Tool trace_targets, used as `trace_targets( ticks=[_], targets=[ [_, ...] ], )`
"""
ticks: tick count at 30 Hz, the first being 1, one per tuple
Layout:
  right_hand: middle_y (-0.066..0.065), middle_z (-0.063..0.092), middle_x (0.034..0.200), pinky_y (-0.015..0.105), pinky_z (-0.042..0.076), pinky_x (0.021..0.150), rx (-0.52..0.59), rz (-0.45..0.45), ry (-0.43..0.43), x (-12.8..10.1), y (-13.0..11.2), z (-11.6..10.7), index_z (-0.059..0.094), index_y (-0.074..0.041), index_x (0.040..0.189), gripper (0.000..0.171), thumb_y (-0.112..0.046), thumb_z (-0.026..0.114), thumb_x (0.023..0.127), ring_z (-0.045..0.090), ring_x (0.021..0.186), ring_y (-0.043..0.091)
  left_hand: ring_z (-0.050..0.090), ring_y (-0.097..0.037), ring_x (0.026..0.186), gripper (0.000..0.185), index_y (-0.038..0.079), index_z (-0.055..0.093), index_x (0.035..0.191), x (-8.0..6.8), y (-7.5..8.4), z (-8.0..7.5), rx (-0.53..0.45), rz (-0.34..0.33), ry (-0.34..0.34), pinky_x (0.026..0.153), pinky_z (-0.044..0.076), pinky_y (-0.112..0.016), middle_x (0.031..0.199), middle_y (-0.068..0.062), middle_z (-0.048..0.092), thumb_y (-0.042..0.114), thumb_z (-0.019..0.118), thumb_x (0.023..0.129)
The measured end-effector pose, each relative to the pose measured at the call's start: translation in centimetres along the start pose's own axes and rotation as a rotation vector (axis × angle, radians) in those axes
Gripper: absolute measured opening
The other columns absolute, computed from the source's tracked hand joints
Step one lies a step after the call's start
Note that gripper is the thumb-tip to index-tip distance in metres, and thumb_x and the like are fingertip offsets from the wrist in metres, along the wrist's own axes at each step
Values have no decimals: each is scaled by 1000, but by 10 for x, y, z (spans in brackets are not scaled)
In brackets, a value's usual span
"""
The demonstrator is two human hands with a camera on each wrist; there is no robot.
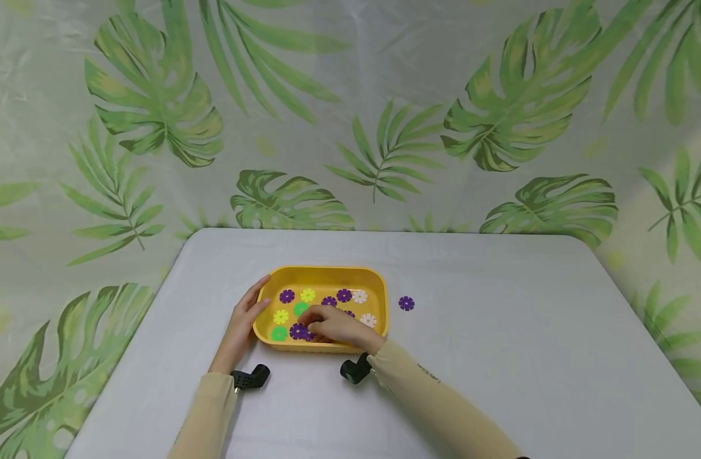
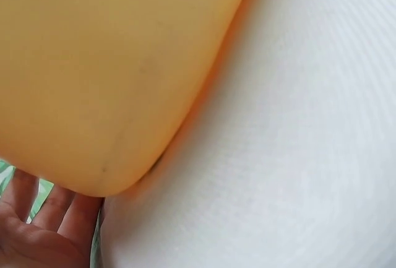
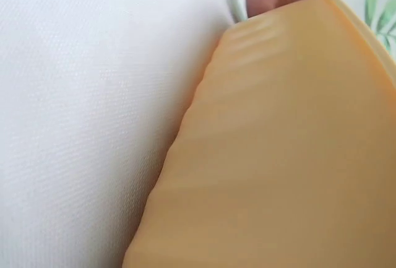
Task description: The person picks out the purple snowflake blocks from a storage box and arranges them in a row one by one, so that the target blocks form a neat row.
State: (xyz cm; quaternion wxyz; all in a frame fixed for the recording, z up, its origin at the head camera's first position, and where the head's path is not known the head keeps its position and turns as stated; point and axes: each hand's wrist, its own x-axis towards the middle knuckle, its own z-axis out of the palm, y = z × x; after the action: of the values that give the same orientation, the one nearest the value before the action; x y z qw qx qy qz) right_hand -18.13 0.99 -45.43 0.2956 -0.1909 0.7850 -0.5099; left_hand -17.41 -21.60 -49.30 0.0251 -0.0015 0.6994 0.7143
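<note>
one yellow tray (image 1: 327, 273) sits near the middle of the pale desk (image 1: 499, 357), a little toward the person's left. inside it lie small flower-shaped discs, and the head view lets these be counted where the hand does not cover them: two yellow discs (image 1: 307, 295), two green discs (image 1: 279, 333), two white discs (image 1: 359, 296), and at least four purple discs (image 1: 287, 296), with a fifth purple edge showing just past the knuckles. some may lie hidden under the hand. one more purple disc (image 1: 406, 303) lies alone on the desk, just outside the tray's right wall and not touching it.

the left hand (image 1: 245, 315) rests against the tray's left wall with fingers fairly straight, the fingertips near the rim; in the left wrist view the fingers (image 2: 59, 209) lie along the rounded outer corner of the tray (image 2: 111, 64), touching it rather than wrapping round it. the right hand (image 1: 335, 325) reaches over the near wall into the tray, its fingers bent down over the purple discs at the near middle of the floor. whether it has pinched one or only touches them cannot be told, since the fingertips are hidden from above and the right wrist view shows only the tray's outer wall (image 3: 291, 156) and the desk (image 3: 80, 113).

two black wrist mounts (image 1: 250, 378) show, one at each sleeve. one leaf-print curtain (image 1: 155, 115) hangs behind the desk.
</note>
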Motion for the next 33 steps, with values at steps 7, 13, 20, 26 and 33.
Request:
trace_targets(
  ticks=[7, 13, 20, 26, 33],
  targets=[
    [5, 62, 96, 28, 52, 72, -88, 17, 38, 2, -2, 3, 66, -2, 109, 20, 1, 55, 92, 57, 79, 16, 20, -14, 141, 48, 15, 35, 149, 0, 0, 0, -6, 9, -1, 115, 18, -34, 155, 0, 27, 15, 46, 102],
    [4, 56, 76, 21, 42, 55, -111, -19, 72, 0, 0, 1, 66, -1, 98, 12, 2, 59, 88, 49, 64, 14, 20, -13, 141, 48, 15, 35, 149, 1, -2, 1, -8, 8, -1, 115, 19, -33, 155, 1, 27, 15, 46, 102],
    [9, 57, 75, 27, 54, 55, 80, -51, 75, -10, 2, -17, 64, 2, 104, 14, 0, 56, 93, 57, 58, 16, 21, -13, 141, 48, 16, 36, 149, 1, -2, 2, -17, 11, -6, 114, 20, -33, 155, 1, 27, 16, 47, 102],
    [12, 56, 86, 39, 58, 68, 149, -105, 104, -34, 2, -53, 60, 7, 110, 18, -1, 53, 96, 59, 64, 16, 21, -13, 141, 48, 16, 36, 149, 1, -2, 2, -19, 12, -7, 115, 20, -34, 154, 2, 27, 17, 47, 102],
    [14, 61, 93, 34, 58, 68, 161, -86, 235, -64, 21, -102, 57, 9, 116, 24, -5, 53, 97, 58, 68, 17, 20, -15, 141, 49, 16, 35, 149, 0, -2, 1, -15, 14, -9, 115, 20, -35, 155, 1, 26, 18, 47, 102]
  ],
)
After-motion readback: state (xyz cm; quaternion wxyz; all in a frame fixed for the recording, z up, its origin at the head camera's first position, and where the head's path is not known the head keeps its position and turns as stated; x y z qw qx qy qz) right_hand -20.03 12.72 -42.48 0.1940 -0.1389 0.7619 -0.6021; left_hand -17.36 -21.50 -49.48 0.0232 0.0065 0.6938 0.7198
